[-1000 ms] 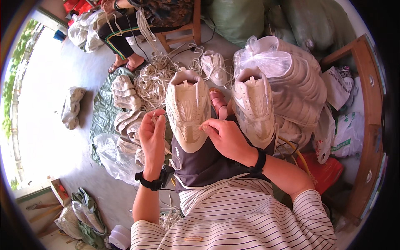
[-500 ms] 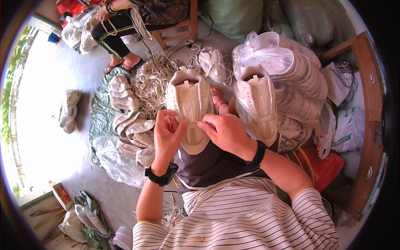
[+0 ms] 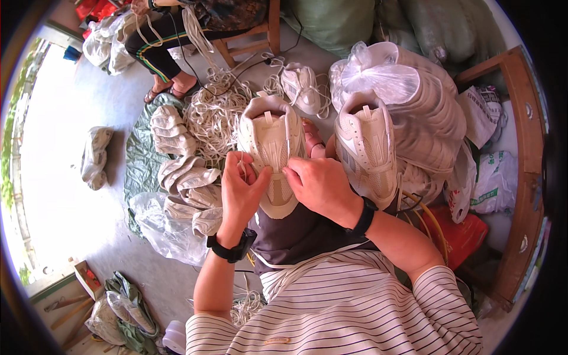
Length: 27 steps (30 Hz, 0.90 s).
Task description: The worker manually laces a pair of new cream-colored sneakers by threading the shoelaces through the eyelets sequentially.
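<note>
The head view showed a cream shoe (image 3: 271,142) toe-down toward the wearer, its forefoot between the left hand (image 3: 239,192) and the right hand (image 3: 324,188). Both had curled fingers close at its sides; whether either pinched anything could not be told. A second shoe (image 3: 367,148) stood beyond the right hand.

From the person's head, the left one of two fisheye cameras looks steeply down over the striped shirt (image 3: 343,305) at the left hand (image 3: 239,195) and right hand (image 3: 323,188), close by, its wide view stretching forward to the seated co-worker (image 3: 164,40) farther off
</note>
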Each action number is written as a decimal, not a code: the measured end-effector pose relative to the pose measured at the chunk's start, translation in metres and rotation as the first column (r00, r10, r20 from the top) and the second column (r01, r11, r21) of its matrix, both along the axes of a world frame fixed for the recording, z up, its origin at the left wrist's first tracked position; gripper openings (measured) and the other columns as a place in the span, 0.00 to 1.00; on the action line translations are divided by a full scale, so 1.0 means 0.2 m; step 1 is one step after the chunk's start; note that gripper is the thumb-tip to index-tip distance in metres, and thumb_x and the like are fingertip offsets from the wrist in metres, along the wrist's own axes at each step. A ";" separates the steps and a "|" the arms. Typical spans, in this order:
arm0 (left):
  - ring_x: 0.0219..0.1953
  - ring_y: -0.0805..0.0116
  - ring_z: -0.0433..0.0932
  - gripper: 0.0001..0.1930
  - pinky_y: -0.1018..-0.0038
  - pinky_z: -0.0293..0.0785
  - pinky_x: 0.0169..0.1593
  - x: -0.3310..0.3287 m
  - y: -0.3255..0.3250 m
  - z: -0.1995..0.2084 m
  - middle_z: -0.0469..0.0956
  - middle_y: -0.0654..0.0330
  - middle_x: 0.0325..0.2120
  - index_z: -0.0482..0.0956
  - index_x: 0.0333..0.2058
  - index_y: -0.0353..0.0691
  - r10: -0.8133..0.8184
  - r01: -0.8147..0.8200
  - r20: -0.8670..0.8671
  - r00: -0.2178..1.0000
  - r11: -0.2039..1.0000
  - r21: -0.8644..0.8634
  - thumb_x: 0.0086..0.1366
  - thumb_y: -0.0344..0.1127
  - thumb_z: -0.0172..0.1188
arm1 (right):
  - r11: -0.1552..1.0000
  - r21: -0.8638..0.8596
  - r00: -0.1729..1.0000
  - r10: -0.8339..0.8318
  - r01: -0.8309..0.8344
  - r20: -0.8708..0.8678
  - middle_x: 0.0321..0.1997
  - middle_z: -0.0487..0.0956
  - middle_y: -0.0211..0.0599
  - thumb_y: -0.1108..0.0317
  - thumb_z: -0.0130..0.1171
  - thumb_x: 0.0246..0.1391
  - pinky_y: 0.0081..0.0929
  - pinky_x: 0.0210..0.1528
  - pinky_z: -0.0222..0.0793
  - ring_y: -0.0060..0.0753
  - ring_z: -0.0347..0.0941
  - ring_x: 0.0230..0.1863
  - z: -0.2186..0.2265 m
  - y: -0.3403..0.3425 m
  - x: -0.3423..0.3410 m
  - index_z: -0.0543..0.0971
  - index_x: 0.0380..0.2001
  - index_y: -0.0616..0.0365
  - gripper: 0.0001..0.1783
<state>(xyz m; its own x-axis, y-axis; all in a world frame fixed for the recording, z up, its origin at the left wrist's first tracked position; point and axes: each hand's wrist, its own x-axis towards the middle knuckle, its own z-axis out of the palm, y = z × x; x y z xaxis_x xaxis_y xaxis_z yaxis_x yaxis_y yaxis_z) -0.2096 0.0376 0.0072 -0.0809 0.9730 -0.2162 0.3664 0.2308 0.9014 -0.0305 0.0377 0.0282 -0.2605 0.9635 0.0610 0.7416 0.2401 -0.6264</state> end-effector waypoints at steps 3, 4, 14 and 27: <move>0.19 0.84 0.58 0.16 0.82 0.55 0.23 0.01 0.00 -0.01 0.61 0.72 0.16 0.67 0.35 0.38 -0.014 0.014 0.010 1.000 1.000 0.022 0.55 0.30 0.67 | 1.000 0.000 1.000 0.025 -0.025 0.016 0.16 0.75 0.46 0.64 0.58 0.56 0.44 0.23 0.70 0.51 0.75 0.19 0.00 0.01 0.00 0.76 0.22 0.56 0.11; 0.20 0.86 0.56 0.14 0.84 0.51 0.23 0.01 0.00 -0.02 0.60 0.74 0.16 0.67 0.35 0.39 -0.018 0.017 0.019 1.000 0.999 0.045 0.56 0.28 0.66 | 0.999 -0.002 0.998 0.048 -0.048 0.045 0.16 0.76 0.47 0.64 0.56 0.57 0.42 0.24 0.71 0.49 0.77 0.20 0.01 0.01 -0.01 0.76 0.22 0.56 0.12; 0.25 0.85 0.56 0.15 0.86 0.53 0.28 -0.05 -0.06 -0.10 0.59 0.72 0.23 0.64 0.43 0.40 -0.134 0.133 0.324 0.937 0.991 0.025 0.62 0.26 0.60 | 0.981 -0.077 0.976 0.185 -0.177 0.117 0.16 0.77 0.47 0.63 0.55 0.58 0.40 0.24 0.73 0.49 0.77 0.20 0.02 0.02 -0.01 0.75 0.24 0.60 0.12; 0.26 0.62 0.79 0.12 0.72 0.74 0.30 0.03 -0.13 0.00 0.79 0.55 0.28 0.80 0.43 0.37 -0.115 0.260 -0.380 0.918 0.897 0.357 0.59 0.23 0.62 | 0.982 -0.049 0.979 0.185 -0.182 0.087 0.18 0.78 0.48 0.68 0.56 0.50 0.40 0.25 0.74 0.48 0.79 0.21 0.00 0.00 -0.02 0.75 0.25 0.60 0.06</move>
